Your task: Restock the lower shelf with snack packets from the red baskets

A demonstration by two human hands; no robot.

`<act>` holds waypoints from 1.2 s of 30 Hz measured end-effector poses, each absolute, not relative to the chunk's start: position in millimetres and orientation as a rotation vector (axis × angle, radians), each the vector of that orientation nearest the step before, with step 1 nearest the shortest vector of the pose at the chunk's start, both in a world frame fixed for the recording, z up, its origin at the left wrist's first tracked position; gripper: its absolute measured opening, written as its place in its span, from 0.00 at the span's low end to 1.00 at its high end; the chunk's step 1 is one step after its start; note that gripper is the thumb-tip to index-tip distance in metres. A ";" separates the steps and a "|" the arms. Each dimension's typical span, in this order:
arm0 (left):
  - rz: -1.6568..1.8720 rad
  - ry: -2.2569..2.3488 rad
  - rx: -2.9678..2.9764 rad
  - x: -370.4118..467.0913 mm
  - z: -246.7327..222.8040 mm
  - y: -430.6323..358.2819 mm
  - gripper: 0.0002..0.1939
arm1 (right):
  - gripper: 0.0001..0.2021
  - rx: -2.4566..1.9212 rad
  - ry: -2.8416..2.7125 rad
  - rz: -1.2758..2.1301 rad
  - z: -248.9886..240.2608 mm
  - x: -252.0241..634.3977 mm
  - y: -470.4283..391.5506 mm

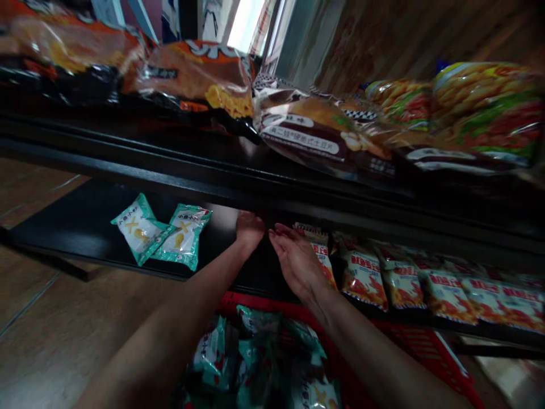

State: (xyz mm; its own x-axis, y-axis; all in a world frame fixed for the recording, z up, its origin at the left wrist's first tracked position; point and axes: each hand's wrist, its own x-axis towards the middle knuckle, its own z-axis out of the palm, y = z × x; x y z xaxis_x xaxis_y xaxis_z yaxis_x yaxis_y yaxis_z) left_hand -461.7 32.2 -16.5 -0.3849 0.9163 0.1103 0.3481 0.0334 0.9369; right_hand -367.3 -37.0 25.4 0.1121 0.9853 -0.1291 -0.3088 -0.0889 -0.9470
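Forearms (353, 329), hands (293, 258) below brown bag (323, 133) (“土豆片”)

- red basket (293, 308), 6 o'clock: bottom edge chops it off
- left hand (250, 228), basically dial centre: fingers too murky tbh
- orange bags (76, 51), 10 o'clock: left edge clips one

In under the upper shelf (179, 188), dead centre: the left hand (250, 228) curled, the right hand (293, 258) with fingers stretched, just beside red-and-white packets (365, 277) that line the lower shelf (76, 227) out towards four o'clock. Over at nine, two teal packets (183, 236) overlap. Down at six, a red basket (293, 309) holds a heap of teal pouches (210, 349). Up top, from ten round to two, shiny snack bags (191, 76) crowd together!
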 end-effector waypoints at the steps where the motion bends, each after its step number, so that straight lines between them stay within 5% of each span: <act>1: 1.292 1.852 1.323 -461.2 -14.1 18.7 0.11 | 0.11 -1.167 -0.809 1.343 25.1 -363.2 -49.3; 11: 1.046 2.359 1.878 -519.4 18.5 -88.6 0.16 | 0.13 -1.389 -0.711 1.619 39.6 -369.7 -147.9; 18: 0.765 2.254 1.865 -537.3 -13.4 -113.3 0.25 | 0.10 -1.412 -0.687 1.514 20.0 -411.9 -138.2; 27: 1.233 2.070 1.846 -535.0 -12.5 -134.5 0.19 | 0.13 -1.474 -0.692 1.503 13.8 -432.3 -99.0; 32: 0.958 2.463 1.489 -561.3 1.4 -124.4 0.19 | 0.24 -1.670 -0.950 1.374 9.4 -433.3 -89.0; 36: 0.732 2.351 1.560 -555.7 -3.2 -122.4 0.17 | 0.19 -1.708 -1.129 1.270 -1.6 -431.6 -86.5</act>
State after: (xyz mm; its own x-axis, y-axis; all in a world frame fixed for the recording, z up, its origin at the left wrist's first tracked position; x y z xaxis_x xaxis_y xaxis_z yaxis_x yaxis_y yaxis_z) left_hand -555.7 -122.4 -3.2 -0.4087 0.9088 0.0838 0.7958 0.3099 0.5202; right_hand -431.6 -86.5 -1.6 0.1328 0.9315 -0.3386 0.2270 -0.3611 -0.9045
